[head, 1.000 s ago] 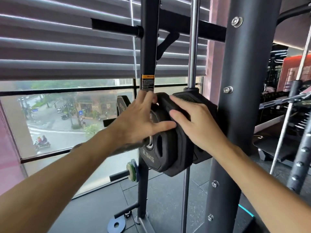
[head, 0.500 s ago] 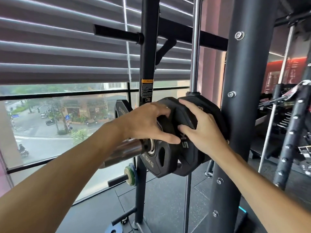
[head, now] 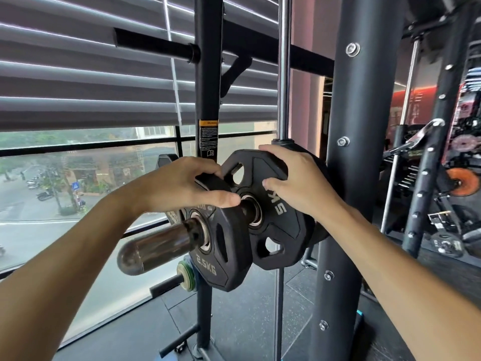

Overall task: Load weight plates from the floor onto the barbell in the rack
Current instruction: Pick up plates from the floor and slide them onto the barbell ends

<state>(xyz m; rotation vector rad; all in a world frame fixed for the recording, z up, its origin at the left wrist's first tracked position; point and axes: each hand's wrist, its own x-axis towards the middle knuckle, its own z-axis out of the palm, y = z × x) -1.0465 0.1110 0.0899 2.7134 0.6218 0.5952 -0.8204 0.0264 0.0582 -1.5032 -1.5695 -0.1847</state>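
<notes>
The barbell sleeve [head: 153, 248] points toward me, its steel end bare. Two black plates sit on it: a small 2.5 kg plate [head: 223, 246] nearer the end and a 5 kg plate [head: 276, 217] further in, with a gap of bare sleeve between them. My left hand [head: 179, 188] grips the top rim of the 2.5 kg plate, thumb toward the hub. My right hand [head: 294, 183] holds the upper right rim of the 5 kg plate. A larger black plate behind it is mostly hidden.
A thick black rack upright [head: 351, 178] stands just right of the plates, a chrome guide rod [head: 283, 74] behind them. A thinner post [head: 208, 74] with a storage peg holding green discs [head: 186, 274] stands by the window. More gym machines [head: 442, 178] fill the right.
The two plates, pressed together before, now stand apart on the sleeve, the 2.5 kg plate nearer the bar's end. Both hands stay on the rims. The view has swung so more sleeve shows.
</notes>
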